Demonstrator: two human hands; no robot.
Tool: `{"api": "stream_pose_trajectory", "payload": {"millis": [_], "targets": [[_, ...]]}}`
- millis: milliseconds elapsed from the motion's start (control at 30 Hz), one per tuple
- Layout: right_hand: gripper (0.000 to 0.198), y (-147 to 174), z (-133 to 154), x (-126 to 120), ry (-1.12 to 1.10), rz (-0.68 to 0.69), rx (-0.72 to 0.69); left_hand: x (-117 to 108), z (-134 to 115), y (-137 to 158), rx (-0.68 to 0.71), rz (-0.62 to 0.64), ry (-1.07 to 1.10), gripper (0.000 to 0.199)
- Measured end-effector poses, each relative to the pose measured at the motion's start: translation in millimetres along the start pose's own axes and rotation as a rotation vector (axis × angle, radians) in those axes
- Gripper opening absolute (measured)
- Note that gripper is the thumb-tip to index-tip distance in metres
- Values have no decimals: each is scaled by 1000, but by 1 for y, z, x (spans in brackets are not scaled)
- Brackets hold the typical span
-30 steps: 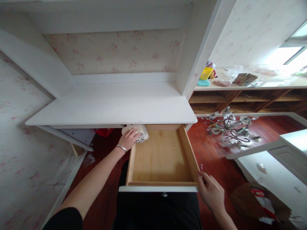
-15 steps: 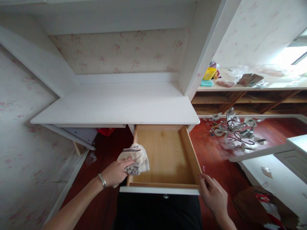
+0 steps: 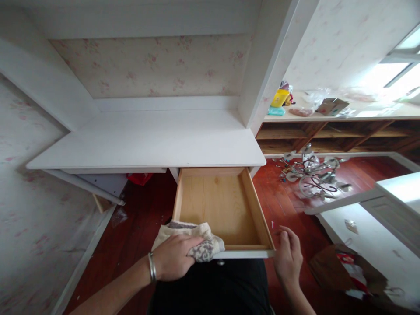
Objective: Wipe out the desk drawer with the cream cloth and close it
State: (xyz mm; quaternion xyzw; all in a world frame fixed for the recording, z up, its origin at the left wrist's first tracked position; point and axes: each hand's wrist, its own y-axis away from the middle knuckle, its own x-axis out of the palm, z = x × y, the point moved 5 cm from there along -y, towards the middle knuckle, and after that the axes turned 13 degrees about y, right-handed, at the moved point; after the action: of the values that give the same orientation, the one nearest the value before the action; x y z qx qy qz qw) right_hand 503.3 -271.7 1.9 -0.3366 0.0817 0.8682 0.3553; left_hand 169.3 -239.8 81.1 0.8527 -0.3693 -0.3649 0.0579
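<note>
My left hand [image 3: 177,256] presses a cream cloth with a grey-brown pattern [image 3: 210,245] over the front left corner of a pulled-out wooden drawer [image 3: 216,205]. The cloth covers part of the front rim, and a silver bangle is on the wrist. My right hand [image 3: 288,256] is just outside the drawer's front right corner, loosely curled, thumb and forefinger a little apart, with nothing seen in it. The drawer has a white front with a small round knob [image 3: 220,262], and its bare wood bottom shows.
The drawer sits under a white desk [image 3: 157,140] with a hutch. At right, a chandelier [image 3: 318,175] lies on the red wood floor, near a white cabinet piece [image 3: 344,232] and an open cardboard box [image 3: 328,267]. Behind stands a low wooden shelf [image 3: 341,131] holding bags and a yellow container.
My left hand and the cloth have moved from the drawer's left side to the right and nearer, onto its front edge. My right hand has come off the drawer's right side.
</note>
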Motion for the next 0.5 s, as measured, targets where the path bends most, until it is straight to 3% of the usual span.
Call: {"api": "stream_pose_trajectory", "payload": {"millis": [267,367,500], "targets": [[42,-18,-16,-3,-355,14,219,97,-102,-91,431,-78,45,51],[42,-32,-36,-15,-304,-38,177,121,-124,-116,477,-147,-2,49],[42,-33,-62,-32,-161,-75,41,127,-135,-134,577,-140,-78,52]]}}
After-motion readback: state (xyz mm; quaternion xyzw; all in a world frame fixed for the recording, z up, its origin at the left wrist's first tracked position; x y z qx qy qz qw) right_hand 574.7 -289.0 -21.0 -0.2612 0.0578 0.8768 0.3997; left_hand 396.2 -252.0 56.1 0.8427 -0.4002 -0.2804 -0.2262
